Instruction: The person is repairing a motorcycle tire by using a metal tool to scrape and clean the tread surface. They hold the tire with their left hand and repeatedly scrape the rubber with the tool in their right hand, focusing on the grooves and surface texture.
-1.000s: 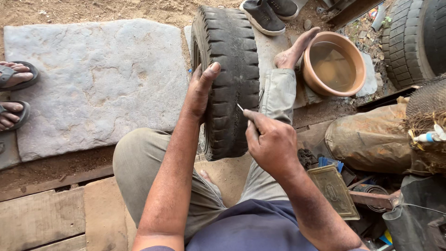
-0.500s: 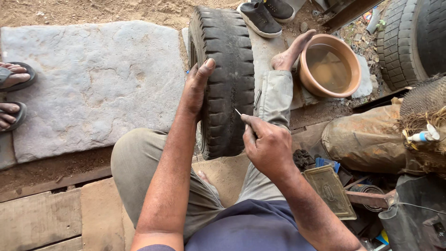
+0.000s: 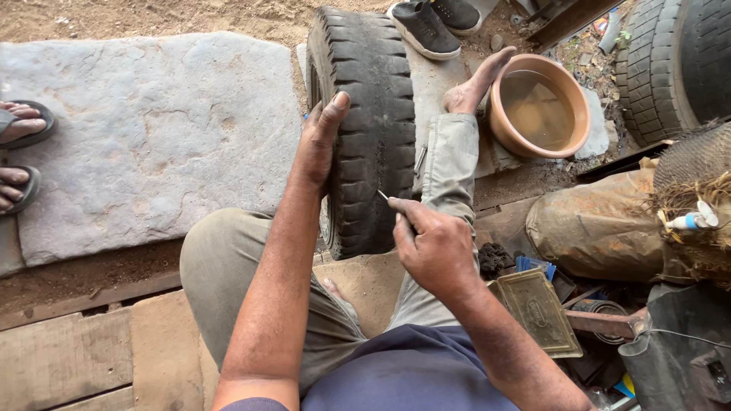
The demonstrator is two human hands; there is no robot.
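A worn black tyre [image 3: 369, 99] stands upright between my legs, tread facing me. My left hand [image 3: 320, 144] lies flat against its left shoulder, thumb resting on the tread. My right hand [image 3: 434, 243] is closed on a thin metal pick [image 3: 383, 195], and the tool's tip touches the tread low on the tyre's right side. A second thin metal tool [image 3: 419, 160] lies beside the tyre by my right leg.
A clay bowl of murky water [image 3: 539, 105] sits right of my foot. A flat stone slab [image 3: 145, 129] lies to the left, with another person's sandalled feet [image 3: 21, 156] at its edge. Dark shoes [image 3: 430, 23] stand behind the tyre. More tyres [image 3: 678, 61] and a metal tin [image 3: 537, 312] are on the right.
My right hand has slid the pick slightly down and left along the tread. My left hand keeps the same hold on the tyre.
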